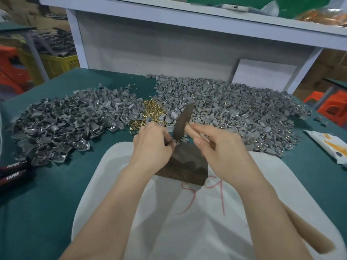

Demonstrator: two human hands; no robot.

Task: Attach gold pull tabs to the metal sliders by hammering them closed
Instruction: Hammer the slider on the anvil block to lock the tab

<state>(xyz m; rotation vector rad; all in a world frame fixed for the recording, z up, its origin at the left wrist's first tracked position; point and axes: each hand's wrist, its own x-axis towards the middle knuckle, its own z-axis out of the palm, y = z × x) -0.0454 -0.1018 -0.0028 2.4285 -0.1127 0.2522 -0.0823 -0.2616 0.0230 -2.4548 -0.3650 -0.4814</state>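
Note:
My left hand (152,143) pinches a small grey slider piece against the far edge of a dark metal block (185,166); the piece is mostly hidden by my fingers. My right hand (221,147) grips the wooden handle (308,229) of a hammer close to its dark head (183,119), which stands raised just above the block. A small heap of gold pull tabs (148,113) lies behind my hands, between two big piles of grey sliders, one on the left (65,121) and one on the right (234,106).
The block rests on a white sack (169,218) with red marks, on a green table (47,194). Black packs marked TAPER (11,171) lie at the left edge, a white packet (330,147) at the right. A white shelf frame (169,44) stands behind the piles.

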